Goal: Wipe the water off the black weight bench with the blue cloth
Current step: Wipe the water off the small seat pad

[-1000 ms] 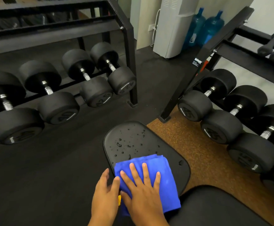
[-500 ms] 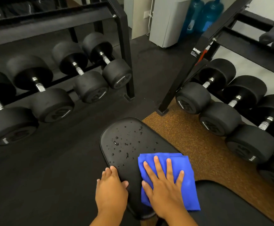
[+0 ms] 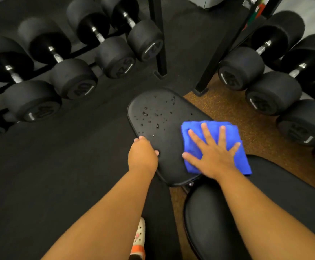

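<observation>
While the dumbbells sit on their rack at the far left, well apart from the work, we steady ourselves with the left hand, whose fingers curl over the near left edge of the black weight bench and grip it. Just beyond that hand, water drops bead over the far left half of the pad, none of them under the cloth yet. To the right, the blue cloth lies folded on the pad's right side, its outer edge hanging past the rim, and our right hand presses it flat with the fingers straight and spread, not clutching it. To do this pass well, we judge it best to keep the palm flat and drag the cloth left and away across the drops in one overlapping sweep, keeping the fold intact so it soaks rather than smears. More dumbbells line the right.
</observation>
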Demonstrator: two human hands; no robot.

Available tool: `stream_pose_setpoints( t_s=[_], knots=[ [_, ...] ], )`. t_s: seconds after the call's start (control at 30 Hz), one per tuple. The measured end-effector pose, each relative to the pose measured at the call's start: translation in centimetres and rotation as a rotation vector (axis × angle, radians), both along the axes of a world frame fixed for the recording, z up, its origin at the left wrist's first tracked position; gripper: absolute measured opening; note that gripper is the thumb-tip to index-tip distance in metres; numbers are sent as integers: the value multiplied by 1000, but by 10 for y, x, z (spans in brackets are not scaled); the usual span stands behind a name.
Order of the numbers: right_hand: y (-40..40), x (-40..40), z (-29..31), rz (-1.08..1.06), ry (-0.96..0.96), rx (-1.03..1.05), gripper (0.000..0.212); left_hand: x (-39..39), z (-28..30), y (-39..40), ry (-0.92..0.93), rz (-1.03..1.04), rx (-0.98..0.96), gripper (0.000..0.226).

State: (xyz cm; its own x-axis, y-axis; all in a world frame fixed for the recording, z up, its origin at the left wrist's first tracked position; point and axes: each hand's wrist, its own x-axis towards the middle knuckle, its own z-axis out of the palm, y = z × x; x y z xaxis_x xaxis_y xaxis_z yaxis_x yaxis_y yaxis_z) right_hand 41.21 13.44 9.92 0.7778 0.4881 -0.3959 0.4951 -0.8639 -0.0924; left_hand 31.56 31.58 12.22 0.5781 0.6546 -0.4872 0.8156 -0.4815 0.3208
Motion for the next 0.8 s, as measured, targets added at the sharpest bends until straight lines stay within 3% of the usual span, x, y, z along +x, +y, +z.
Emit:
stream_pose_setpoints(
  t_s=[0.07,0.13,0.27,0.4,0.57,0.8],
  knots=[
    [15,2,-3,-207,15,-11,76,-1,-3,2,-12,-17,7,61],
    [36,-5,-4,-232,-9,-6,69,-1,-5,2,-18,-16,16,60],
    [41,-29,-8,-47,-59,19,60,0,-7,2,-12,6,21,60],
    [-1,-33,-6,217,-65,-14,65,3,-4,0,-5,19,18,56],
    [-12,14,-4,-55,77,1,78,5,-2,4,-14,30,4,38],
    [18,73,7,-172,216,69,80,7,-7,5,8,25,3,54]
  ],
)
